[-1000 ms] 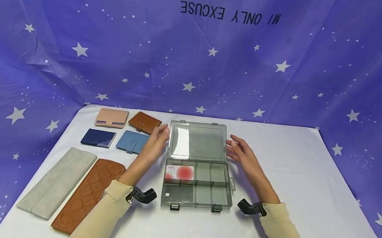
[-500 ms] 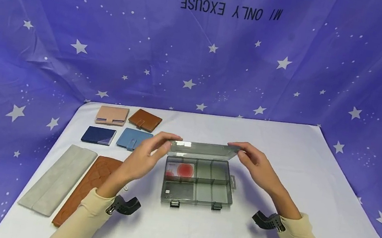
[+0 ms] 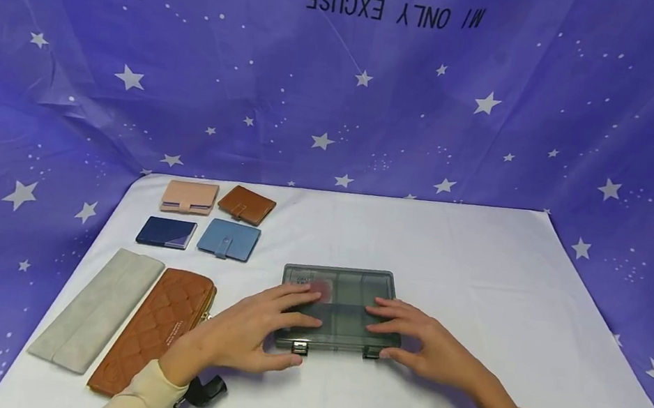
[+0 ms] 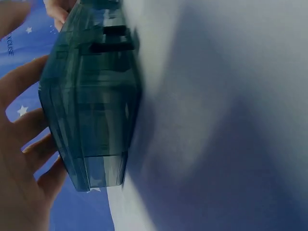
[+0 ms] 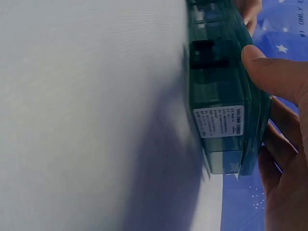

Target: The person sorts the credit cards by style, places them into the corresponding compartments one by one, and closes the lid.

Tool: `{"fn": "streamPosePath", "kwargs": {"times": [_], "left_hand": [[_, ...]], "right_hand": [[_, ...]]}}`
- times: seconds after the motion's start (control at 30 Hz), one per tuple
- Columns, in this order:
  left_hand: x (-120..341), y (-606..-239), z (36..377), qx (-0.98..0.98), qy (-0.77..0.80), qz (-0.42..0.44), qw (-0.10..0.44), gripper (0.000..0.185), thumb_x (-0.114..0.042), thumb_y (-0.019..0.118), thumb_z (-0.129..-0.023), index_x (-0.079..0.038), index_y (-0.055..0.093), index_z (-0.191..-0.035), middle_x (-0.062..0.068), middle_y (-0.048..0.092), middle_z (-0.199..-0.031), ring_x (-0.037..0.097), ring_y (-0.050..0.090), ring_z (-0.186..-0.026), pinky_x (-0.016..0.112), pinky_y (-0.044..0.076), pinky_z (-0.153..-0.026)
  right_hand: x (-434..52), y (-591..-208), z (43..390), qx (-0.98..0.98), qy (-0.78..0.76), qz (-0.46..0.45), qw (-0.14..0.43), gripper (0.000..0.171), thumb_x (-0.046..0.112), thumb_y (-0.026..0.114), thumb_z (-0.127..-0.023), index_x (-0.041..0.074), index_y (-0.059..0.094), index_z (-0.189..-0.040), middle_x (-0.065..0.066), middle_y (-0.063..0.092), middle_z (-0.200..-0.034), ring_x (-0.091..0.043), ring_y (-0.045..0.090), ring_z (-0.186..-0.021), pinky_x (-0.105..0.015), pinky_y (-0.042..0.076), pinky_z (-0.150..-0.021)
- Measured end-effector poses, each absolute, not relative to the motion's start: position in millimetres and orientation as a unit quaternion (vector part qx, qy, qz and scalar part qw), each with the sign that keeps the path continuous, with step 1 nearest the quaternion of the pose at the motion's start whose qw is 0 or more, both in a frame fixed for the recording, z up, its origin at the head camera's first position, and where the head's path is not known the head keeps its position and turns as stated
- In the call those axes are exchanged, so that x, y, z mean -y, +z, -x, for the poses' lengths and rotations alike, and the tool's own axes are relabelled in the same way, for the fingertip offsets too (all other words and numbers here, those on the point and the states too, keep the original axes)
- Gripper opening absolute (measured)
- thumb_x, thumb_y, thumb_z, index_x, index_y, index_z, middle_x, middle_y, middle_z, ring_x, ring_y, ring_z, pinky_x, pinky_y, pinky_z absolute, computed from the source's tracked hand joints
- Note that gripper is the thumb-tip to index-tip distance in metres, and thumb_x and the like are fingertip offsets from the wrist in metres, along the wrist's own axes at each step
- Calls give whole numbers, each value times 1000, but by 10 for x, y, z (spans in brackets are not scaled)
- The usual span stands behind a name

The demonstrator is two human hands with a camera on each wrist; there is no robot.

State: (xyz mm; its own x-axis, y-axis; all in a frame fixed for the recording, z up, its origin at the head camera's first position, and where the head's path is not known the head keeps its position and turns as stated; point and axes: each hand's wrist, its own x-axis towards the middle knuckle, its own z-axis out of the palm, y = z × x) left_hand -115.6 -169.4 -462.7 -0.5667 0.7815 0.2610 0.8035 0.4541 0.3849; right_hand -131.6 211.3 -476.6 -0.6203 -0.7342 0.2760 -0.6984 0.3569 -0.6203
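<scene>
A grey see-through compartment box (image 3: 353, 282) lies with its lid down on the white table (image 3: 479, 290). A card with a red circle (image 3: 321, 286) shows through the lid. My left hand (image 3: 277, 323) lies flat on the lid's left half, its thumb by the front left latch (image 3: 299, 349). My right hand (image 3: 387, 331) lies flat on the right half, thumb near the front right latch (image 3: 369, 353). In the left wrist view the box (image 4: 91, 110) stands edge-on beside my fingers (image 4: 19, 144). In the right wrist view my thumb (image 5: 274, 72) presses on the box (image 5: 216, 96).
Left of the box lie a pink wallet (image 3: 190, 197), a brown wallet (image 3: 247, 205), a navy card holder (image 3: 167, 232) and a light blue wallet (image 3: 229, 239). Nearer me are a long grey wallet (image 3: 95, 309) and a long quilted brown wallet (image 3: 154, 330). A purple star backdrop surrounds the table.
The lid stood upright a second ago, swung down between both hands, and now lies shut. Both hands moved from its side edges onto its top, toward me.
</scene>
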Motion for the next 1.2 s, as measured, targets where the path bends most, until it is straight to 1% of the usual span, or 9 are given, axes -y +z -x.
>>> {"fn": "streamPosePath", "kwargs": {"times": [0.1,0.2,0.27,0.37,0.47,0.57,0.87,1.07,1.2], "left_hand": [[1690,-4658,1127,853,-187,485,53,68,-52,82,-91,-28,62,-151,10,43,-169,34,37,-158,53,40,-122],[1668,-4667,1100,858,-147,487,68,75,-41,86,-85,-31,59,-154,10,42,-169,34,38,-156,52,40,-122],[1641,-4676,1082,862,-130,483,78,76,-30,86,-83,-31,59,-154,10,44,-168,34,40,-155,52,41,-121],[1596,-4706,1064,865,-120,476,99,73,-19,85,-82,-31,62,-150,9,49,-164,34,45,-151,51,43,-120],[1565,-4738,1062,867,-111,472,119,72,-18,86,-81,-30,64,-148,9,52,-161,33,48,-149,50,43,-120],[1556,-4756,1071,870,-100,466,124,73,-21,88,-82,-30,63,-150,8,51,-162,32,47,-149,49,41,-121],[1601,-4724,1169,867,-105,475,106,75,-36,91,-85,-27,61,-153,7,49,-164,32,45,-151,50,43,-120],[1624,-4754,1217,860,-163,475,97,65,-49,86,-91,-24,66,-148,10,52,-162,35,45,-152,53,42,-120],[1647,-4787,1237,860,-198,463,81,57,-49,83,-94,-26,69,-144,15,50,-162,42,40,-155,60,35,-123]], "right_hand": [[-2112,-4809,1283,-834,-328,443,20,58,25,91,-88,28,71,-142,-1,55,-162,-27,43,-155,-22,20,-128],[-2106,-4845,1270,-840,-295,456,11,69,27,95,-82,30,68,-146,1,53,-163,-28,42,-155,-25,17,-130],[-2090,-4851,1257,-843,-266,467,-5,75,23,97,-80,31,65,-147,1,53,-163,-30,43,-154,-35,24,-130],[-2049,-4845,1239,-850,-232,473,-25,77,12,97,-79,32,64,-146,2,54,-161,-31,46,-151,-53,36,-123],[-2006,-4835,1232,-856,-206,471,-41,78,5,95,-78,33,64,-144,3,53,-161,-31,47,-149,-61,42,-115],[-1978,-4838,1241,-860,-187,471,-57,77,4,94,-78,32,64,-142,4,53,-160,-30,48,-148,-60,43,-114],[-2028,-4861,1354,-846,-141,505,-96,78,20,99,-77,30,64,-146,2,55,-159,-29,49,-148,-55,45,-114],[-2071,-4872,1379,-839,-134,520,-90,78,34,96,-81,29,61,-151,0,55,-160,-30,50,-148,-56,49,-111],[-2100,-4882,1387,-835,-143,523,-95,72,42,91,-86,30,62,-150,0,55,-160,-27,51,-148,-49,47,-114]]}}
